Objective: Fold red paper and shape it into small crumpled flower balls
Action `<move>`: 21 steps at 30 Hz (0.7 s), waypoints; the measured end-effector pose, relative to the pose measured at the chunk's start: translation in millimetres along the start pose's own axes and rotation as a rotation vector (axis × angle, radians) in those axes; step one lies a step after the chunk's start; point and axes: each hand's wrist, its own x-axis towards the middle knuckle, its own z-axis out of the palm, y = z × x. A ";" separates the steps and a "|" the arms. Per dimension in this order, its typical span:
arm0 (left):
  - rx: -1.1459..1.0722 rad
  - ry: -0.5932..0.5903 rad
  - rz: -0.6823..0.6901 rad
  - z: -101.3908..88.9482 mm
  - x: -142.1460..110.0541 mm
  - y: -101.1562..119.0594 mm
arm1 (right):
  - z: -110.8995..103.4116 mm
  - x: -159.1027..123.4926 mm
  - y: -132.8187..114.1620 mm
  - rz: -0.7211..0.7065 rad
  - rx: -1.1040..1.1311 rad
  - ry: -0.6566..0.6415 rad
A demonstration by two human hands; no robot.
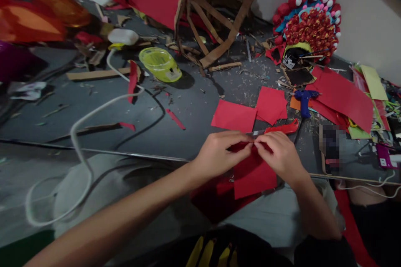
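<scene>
My left hand point(217, 152) and my right hand point(278, 154) meet over my lap, both pinching the top edge of a red paper sheet point(253, 177) that hangs down between them. More red paper point(216, 200) lies on my lap below it. Just beyond my fingers lies a red-handled cutter point(278, 129) with its blade pointing left. Two loose red paper squares point(233, 116) point(271, 104) lie flat on the dark floor past the cutter.
A blue glue gun point(303, 100) lies to the right among large red sheets point(343, 96). A cardboard frame covered in red point(206, 21), a decorated headdress point(308, 21), a yellow-green tape dispenser point(159, 63), a white cable point(81, 133) and a phone point(332, 150) surround the area.
</scene>
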 end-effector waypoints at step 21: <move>0.163 -0.120 0.179 -11.7 2.5 -4.5 | -7.0 -1.0 1.1 -0.027 -0.051 0.062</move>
